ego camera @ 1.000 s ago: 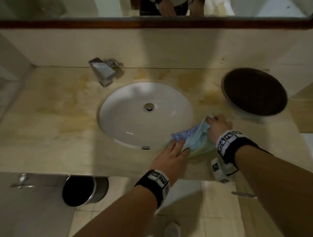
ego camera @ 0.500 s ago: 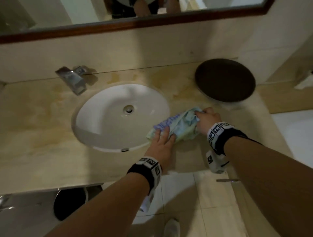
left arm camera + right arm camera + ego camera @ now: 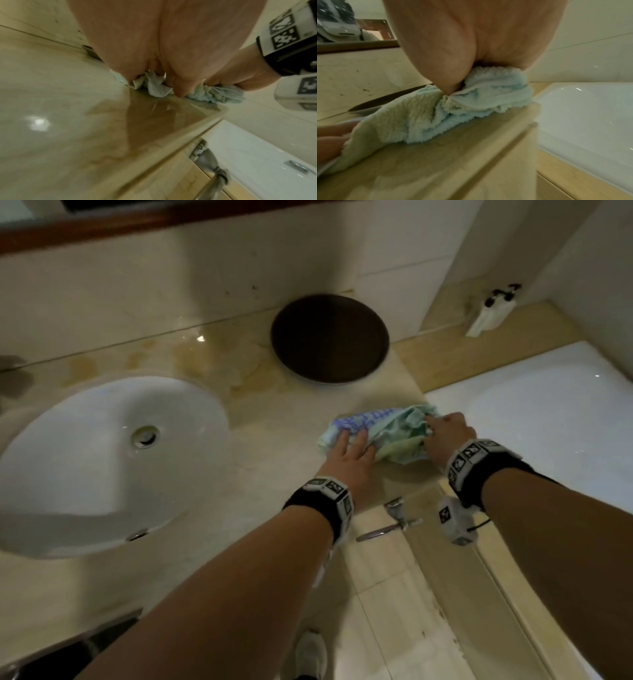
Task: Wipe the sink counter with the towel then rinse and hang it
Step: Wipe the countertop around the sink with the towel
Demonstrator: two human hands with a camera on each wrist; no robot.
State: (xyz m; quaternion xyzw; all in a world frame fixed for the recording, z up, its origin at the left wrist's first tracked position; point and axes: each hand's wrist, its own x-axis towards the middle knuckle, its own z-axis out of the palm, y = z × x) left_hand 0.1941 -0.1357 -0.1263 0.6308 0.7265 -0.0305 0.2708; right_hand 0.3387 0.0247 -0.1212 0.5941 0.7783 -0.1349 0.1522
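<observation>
Towel point(image 3: 387, 433) — bunched, light blue-green — lies on the stone counter point(image 3: 267, 460) at its right end, beside the bathtub point(image 3: 534, 412). Left hand point(image 3: 349, 453) presses it with straight fingers; right hand point(image 3: 445, 436) grips its bunched end with curled fingers.

Blue print on the towel point(image 3: 373, 429), just beyond the left fingers point(image 3: 346, 440), is too blurred to read.
</observation>
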